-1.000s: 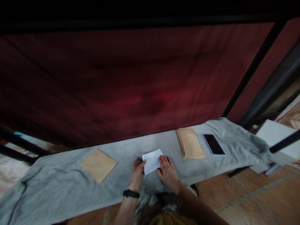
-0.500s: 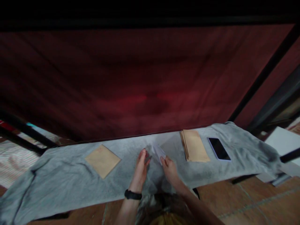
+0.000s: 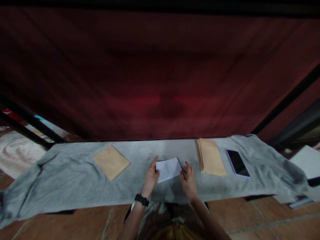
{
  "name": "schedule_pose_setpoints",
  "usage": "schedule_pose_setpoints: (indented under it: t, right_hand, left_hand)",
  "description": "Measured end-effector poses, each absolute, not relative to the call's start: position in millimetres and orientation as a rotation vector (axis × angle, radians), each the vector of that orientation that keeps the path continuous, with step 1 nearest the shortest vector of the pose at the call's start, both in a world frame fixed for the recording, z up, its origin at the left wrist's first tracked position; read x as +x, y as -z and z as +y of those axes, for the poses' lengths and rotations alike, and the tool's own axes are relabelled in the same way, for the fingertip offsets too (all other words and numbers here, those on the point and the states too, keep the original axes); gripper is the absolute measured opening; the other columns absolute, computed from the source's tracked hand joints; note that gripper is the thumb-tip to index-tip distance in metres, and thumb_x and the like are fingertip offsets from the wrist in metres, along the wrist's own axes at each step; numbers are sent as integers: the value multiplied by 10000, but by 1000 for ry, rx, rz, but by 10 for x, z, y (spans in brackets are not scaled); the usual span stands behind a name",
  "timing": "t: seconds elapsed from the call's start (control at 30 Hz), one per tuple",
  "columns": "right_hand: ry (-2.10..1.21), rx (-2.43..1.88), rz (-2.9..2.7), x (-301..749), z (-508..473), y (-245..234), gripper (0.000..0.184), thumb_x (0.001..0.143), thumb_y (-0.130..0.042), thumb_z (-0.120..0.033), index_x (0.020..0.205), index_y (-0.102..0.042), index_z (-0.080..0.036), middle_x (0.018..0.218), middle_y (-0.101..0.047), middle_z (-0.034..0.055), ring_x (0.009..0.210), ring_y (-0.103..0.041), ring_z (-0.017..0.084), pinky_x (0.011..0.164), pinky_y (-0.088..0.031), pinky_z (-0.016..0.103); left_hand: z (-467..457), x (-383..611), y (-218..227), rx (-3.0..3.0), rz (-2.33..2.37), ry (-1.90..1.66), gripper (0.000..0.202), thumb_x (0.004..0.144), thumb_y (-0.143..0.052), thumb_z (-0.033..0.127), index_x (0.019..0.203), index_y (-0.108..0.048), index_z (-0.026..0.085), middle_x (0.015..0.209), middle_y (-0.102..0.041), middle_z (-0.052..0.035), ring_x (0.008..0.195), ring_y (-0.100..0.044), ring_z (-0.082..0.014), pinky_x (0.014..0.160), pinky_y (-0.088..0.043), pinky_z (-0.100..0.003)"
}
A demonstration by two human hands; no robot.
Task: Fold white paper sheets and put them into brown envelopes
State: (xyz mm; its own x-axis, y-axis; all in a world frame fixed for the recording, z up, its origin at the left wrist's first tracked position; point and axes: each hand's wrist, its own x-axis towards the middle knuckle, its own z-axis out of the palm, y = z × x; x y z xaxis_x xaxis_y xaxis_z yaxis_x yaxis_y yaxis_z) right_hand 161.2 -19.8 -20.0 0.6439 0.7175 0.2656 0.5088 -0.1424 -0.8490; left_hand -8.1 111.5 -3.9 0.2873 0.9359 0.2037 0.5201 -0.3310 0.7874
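Note:
A white sheet of paper (image 3: 168, 169) lies spread flat between my hands, above the grey cloth. My left hand (image 3: 151, 176) grips its left edge, thumb on top. At the right edge, my right hand (image 3: 188, 181) has its thumb and fingers closed on the paper's corner; a dark narrow shape shows by these fingers, too blurred to name. To the left, a single brown envelope (image 3: 111, 162) rests on the cloth, turned like a diamond. On the right is a stack of brown envelopes (image 3: 212, 156).
A phone (image 3: 238, 162) in a pale purple case lies right of the stack. The grey cloth (image 3: 75, 190) covers a long narrow surface, backed by a dark red panel (image 3: 160, 83). Dark bars (image 3: 287, 98) flank it. Below are brown floor tiles (image 3: 237, 213).
The white paper, earlier tilted in my right hand alone, is now level and turned face up. My left hand, open before, has taken its left edge. The camera view has shifted slightly.

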Motion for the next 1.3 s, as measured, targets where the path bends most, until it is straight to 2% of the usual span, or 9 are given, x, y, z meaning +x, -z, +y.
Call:
schedule_pose_setpoints:
  t: [0.07,0.17,0.3,0.43,0.67,0.8,0.9,1.1,1.3]
  right_hand:
    - [-70,-1897,-1227,1636,-225,221,495,983,-369,-329,1443,-478,-184,1340,-598,149,1219,-560,272,1026,-467,454]
    - [24,-1960,-1586,1586,-226,246,456,1013,-340,-277,1426,-515,-195,1484,-518,99,1363,-461,247,1119,-388,448]
    - [86,-2058,-1774,1497,-226,272,456,1031,-358,-291,1449,-499,-177,1530,-475,84,1400,-437,241,1175,-311,461]
    - [115,-2077,-1823,1484,-243,280,473,1025,-339,-244,1473,-470,-167,1545,-448,85,1416,-421,240,1182,-299,461]
    - [187,-2135,-1778,1528,-282,365,511,1007,-304,-205,1499,-429,-146,1551,-434,99,1425,-407,249,1185,-287,470]
    - [180,-2176,-1708,1576,-263,392,509,1004,-311,-229,1486,-451,-141,1521,-482,108,1421,-409,277,1187,-280,494]
    - [148,-2157,-1712,1546,-144,330,511,1014,-303,-243,1493,-435,-122,1548,-437,128,1442,-378,278,1189,-283,505]
    - [41,-1955,-1983,1300,223,212,493,1025,-318,-249,1483,-447,-123,1547,-443,104,1443,-381,215,1185,-327,419]
    - [135,-1986,-1971,1380,207,336,501,1033,-344,-293,1493,-425,-112,1557,-409,133,1454,-363,241,1185,-300,465]
  left_hand:
    - [1128,-102,15,2123,1327,-785,708,738,-464,33,1433,-501,161,1244,-690,-113,1073,-685,-233,966,-547,-378]
    - [1043,-72,3,2237,1390,-740,658,807,-417,41,1451,-489,156,1403,-588,-145,1220,-612,-269,1065,-481,-416]
    - [780,80,80,2455,1385,-691,544,940,-413,187,1483,-447,191,1608,-338,-113,1471,-329,-305,1185,-317,-521]
    - [562,203,187,2664,1239,-498,523,987,-408,316,1500,-418,219,1592,-375,-85,1490,-298,-261,1205,-279,-513]
    - [601,-8,208,2607,1456,-532,555,1004,-370,347,1511,-390,122,1590,-347,-136,1471,-336,-276,1202,-281,-481]
    - [639,-127,215,2592,1476,-558,566,1007,-361,351,1523,-366,120,1570,-388,-134,1466,-349,-267,1205,-276,-471]
    - [635,-135,218,2598,1479,-565,566,1006,-364,353,1524,-365,126,1564,-402,-130,1469,-342,-263,1210,-261,-471]
    - [631,-142,207,2669,1459,-514,561,996,-347,292,1525,-356,108,1565,-402,-134,1473,-334,-258,1206,-273,-464]
    - [641,-146,245,2746,1512,-519,548,1009,-336,311,1524,-363,124,1545,-440,-109,1456,-368,-236,1201,-292,-447]
